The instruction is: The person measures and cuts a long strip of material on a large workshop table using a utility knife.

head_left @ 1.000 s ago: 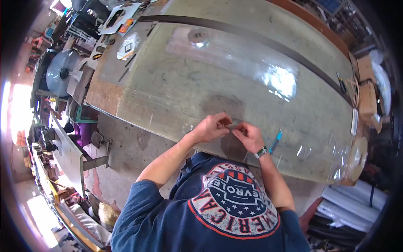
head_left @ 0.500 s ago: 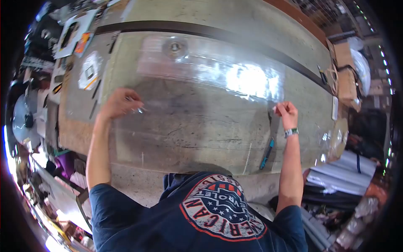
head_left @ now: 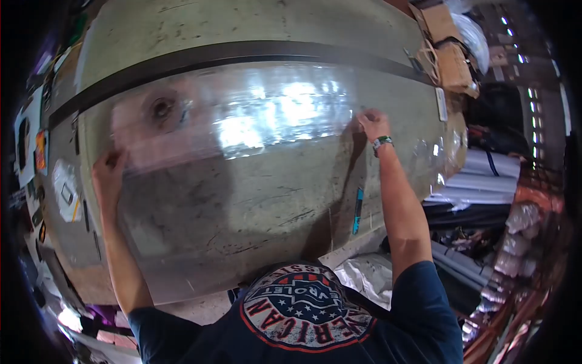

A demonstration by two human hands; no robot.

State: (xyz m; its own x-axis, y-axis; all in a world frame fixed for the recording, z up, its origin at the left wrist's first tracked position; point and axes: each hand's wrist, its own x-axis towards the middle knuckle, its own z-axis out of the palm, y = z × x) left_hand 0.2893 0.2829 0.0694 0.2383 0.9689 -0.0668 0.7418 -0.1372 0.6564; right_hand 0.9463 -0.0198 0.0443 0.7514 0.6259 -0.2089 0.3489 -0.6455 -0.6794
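A long clear plastic sheet (head_left: 194, 134) lies on the worktable, shining brightly where light falls on its right half. At its near left corner, my left hand (head_left: 109, 175) pinches the edge between thumb and fingers. My right hand (head_left: 374, 124), with a band on its wrist, is closed in a pinch at the right end of the same sheet. A round dark-centred spot (head_left: 162, 108) shows on the sheet's left part. Nearer my body, a blue and black cutter knife (head_left: 358, 210) rests on the table below my right hand.
A dark metal strip (head_left: 242, 50) crosses the worktable (head_left: 273, 194) beyond the sheet. Cardboard boxes (head_left: 454, 67) and a white bar (head_left: 441, 104) are at the right edge. A clear packet (head_left: 68, 189) lies at left; silvery rolls (head_left: 485, 176) stand off to the right.
Both hands have moved farther out over the table, the left from beside the sheet to its near left corner. The head view has shifted and turned.
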